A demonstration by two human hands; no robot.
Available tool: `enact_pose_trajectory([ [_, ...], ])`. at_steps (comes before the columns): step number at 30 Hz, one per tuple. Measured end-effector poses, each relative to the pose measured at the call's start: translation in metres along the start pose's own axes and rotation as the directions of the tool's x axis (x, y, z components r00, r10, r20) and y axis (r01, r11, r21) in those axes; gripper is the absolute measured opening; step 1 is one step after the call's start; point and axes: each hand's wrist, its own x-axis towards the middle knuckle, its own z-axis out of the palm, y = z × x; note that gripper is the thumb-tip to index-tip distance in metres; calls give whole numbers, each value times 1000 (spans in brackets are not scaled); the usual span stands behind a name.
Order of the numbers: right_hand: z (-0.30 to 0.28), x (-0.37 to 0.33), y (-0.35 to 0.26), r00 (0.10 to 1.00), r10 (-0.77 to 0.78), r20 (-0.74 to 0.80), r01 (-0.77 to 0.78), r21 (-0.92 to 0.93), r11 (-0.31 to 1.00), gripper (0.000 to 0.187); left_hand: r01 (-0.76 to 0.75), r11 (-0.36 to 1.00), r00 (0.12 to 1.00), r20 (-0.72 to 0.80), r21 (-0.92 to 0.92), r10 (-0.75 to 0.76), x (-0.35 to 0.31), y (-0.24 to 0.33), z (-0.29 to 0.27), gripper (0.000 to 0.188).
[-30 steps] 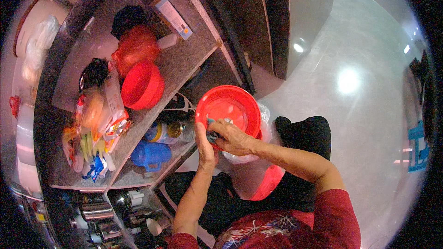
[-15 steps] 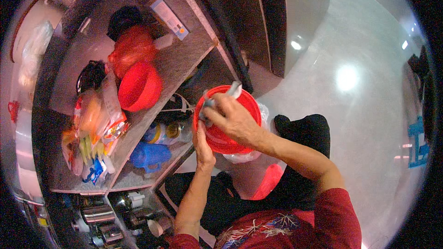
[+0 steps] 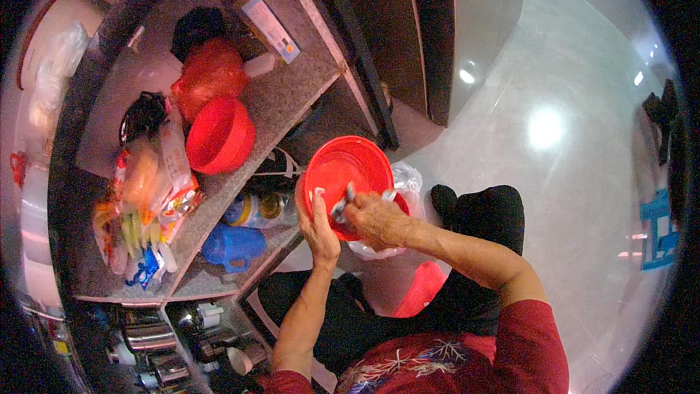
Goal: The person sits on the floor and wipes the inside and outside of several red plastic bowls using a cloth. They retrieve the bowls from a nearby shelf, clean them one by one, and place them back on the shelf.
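My left hand grips a round red plastic tub at its near left side, with the thumb over the rim. The tub is tilted so that its inside faces up toward me. My right hand reaches into the lower right of the tub. Its fingers are closed on a crumpled greyish-white cloth, slightly blurred, against the inner wall. Behind the tub, clear plastic wrapping bulges out, and a bit of another red rim shows by my right wrist.
At left, a shelf holds another red bowl, a red plastic bag, food packages and a flat box. Below it are a blue jug and jars. A red object lies between my legs.
My right hand has moved with the cloth from the tub's far upper side down to its lower right. The tub has tipped, uncovering more of its inside. My left hand still grips it.
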Motion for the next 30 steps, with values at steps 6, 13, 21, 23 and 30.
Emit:
enact_pose_trajectory([
  [6,-42,21,-21,994,26,105,-107,913,394,32,345,843,935,71,-413,-348,-6,-14,-11,52],
  [13,-39,35,-15,858,340,-385,3,667,745,44,336,900,931,240,-277,-274,-17,-5,9,46],
  [21,-37,40,-3,862,371,-346,-74,638,766,40,332,838,938,241,-433,-248,-14,-4,10,59],
  [23,-30,35,-5,978,81,-194,72,670,739,41,310,869,948,194,-387,-252,-9,-7,5,57],
  [30,-48,7,-10,982,-94,165,114,-116,987,29,108,993,994,32,-56,-106,4,3,-16,48],
])
